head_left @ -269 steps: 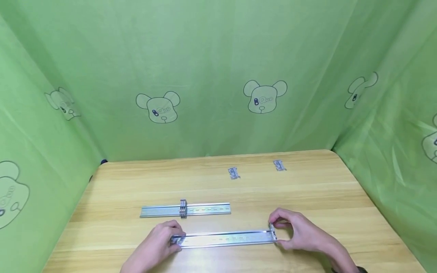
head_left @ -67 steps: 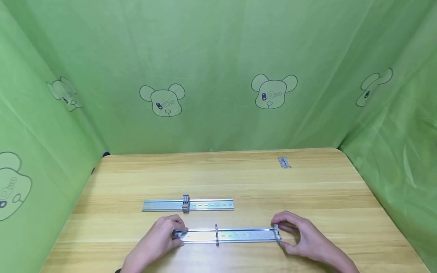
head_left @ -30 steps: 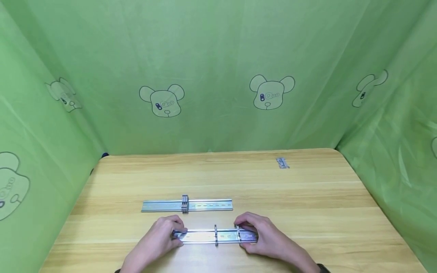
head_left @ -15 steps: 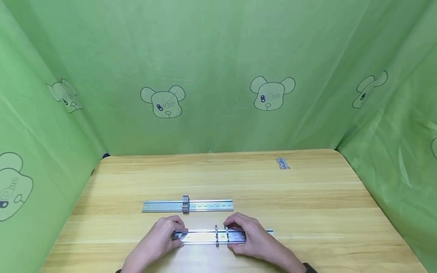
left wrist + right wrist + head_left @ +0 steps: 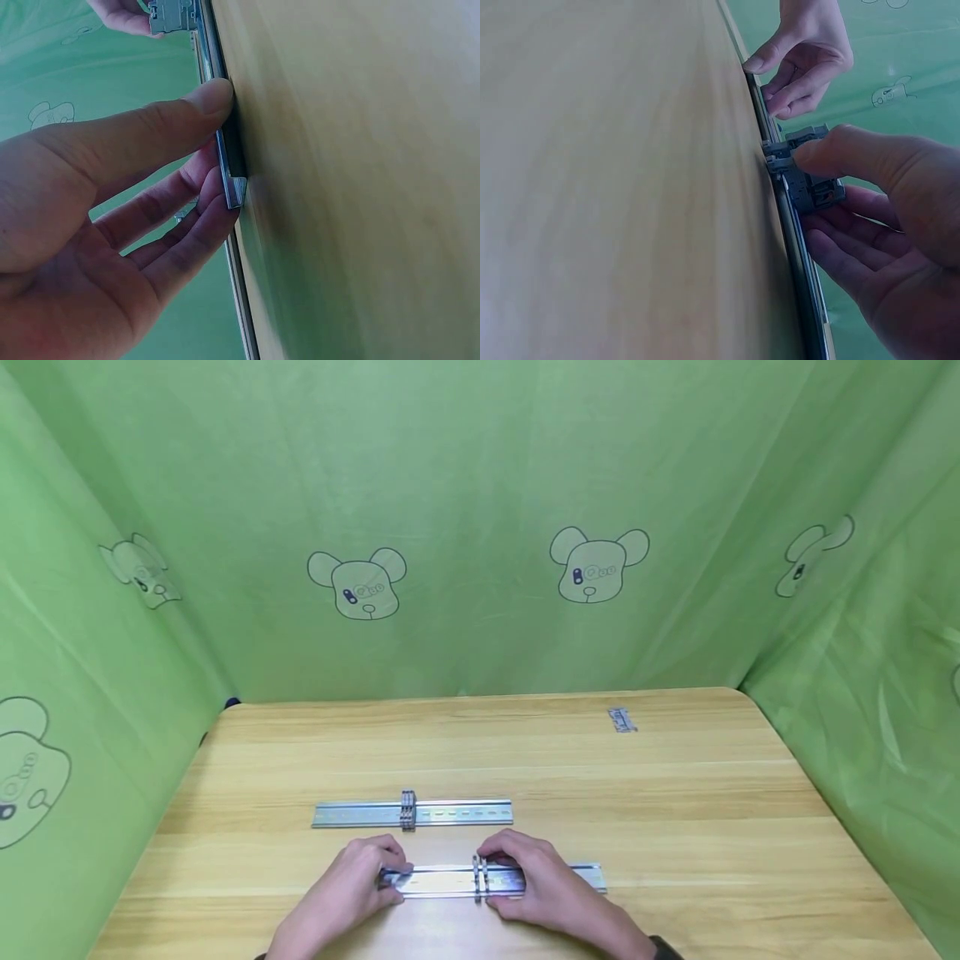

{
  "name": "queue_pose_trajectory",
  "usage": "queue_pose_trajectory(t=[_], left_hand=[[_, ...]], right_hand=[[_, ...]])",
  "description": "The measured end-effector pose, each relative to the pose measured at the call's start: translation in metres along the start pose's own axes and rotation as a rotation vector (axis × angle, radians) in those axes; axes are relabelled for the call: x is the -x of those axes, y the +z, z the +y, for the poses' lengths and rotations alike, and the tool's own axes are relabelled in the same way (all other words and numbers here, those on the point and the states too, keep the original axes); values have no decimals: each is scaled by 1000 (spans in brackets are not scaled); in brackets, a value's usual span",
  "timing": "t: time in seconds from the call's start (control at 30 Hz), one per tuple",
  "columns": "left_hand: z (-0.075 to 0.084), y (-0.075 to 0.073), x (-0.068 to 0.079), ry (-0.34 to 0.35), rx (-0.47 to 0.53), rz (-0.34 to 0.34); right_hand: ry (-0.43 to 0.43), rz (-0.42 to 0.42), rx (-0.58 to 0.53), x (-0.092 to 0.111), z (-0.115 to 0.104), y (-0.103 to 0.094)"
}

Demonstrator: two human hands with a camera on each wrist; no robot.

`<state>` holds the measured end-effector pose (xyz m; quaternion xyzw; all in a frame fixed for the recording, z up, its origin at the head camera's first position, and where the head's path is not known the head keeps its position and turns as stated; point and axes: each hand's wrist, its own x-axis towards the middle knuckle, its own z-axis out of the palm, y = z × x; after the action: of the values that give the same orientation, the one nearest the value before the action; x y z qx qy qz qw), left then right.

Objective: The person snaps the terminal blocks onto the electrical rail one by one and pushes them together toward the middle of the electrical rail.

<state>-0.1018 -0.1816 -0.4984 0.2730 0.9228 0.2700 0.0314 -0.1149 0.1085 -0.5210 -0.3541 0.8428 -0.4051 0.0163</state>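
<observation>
A slotted metal DIN rail (image 5: 438, 882) lies near the front of the table. My left hand (image 5: 356, 878) grips its left end, thumb on the near edge and fingers on the far edge, as the left wrist view (image 5: 135, 187) also shows. Two thin grey terminal blocks stand across the rail near its middle, a narrow gap between them in the head view. My right hand (image 5: 536, 881) pinches the right-hand terminal block (image 5: 806, 187) between thumb and fingers. Left of it stands the other terminal block (image 5: 476, 878), free of both hands.
Behind lies a second DIN rail (image 5: 465, 812) bearing a stack of several terminal blocks (image 5: 408, 811). One loose terminal block (image 5: 622, 720) lies flat at the back right of the wooden table (image 5: 712, 793). A green curtain (image 5: 465, 643) encloses the back and sides.
A block left the back of the table and now stands on the front rail. My right hand has slid another block from the rail's right end leftward, close to it. My left hand stayed.
</observation>
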Motion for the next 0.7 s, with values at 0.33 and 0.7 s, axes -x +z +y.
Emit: queue_pose_trajectory(t=[0.33, 0.7], left_hand=[[-2, 1, 1, 2, -5, 8], [-5, 4, 1, 5, 6, 8]], right_hand=[[28, -25, 23, -2, -3, 0], [58, 55, 112, -5, 28, -70]])
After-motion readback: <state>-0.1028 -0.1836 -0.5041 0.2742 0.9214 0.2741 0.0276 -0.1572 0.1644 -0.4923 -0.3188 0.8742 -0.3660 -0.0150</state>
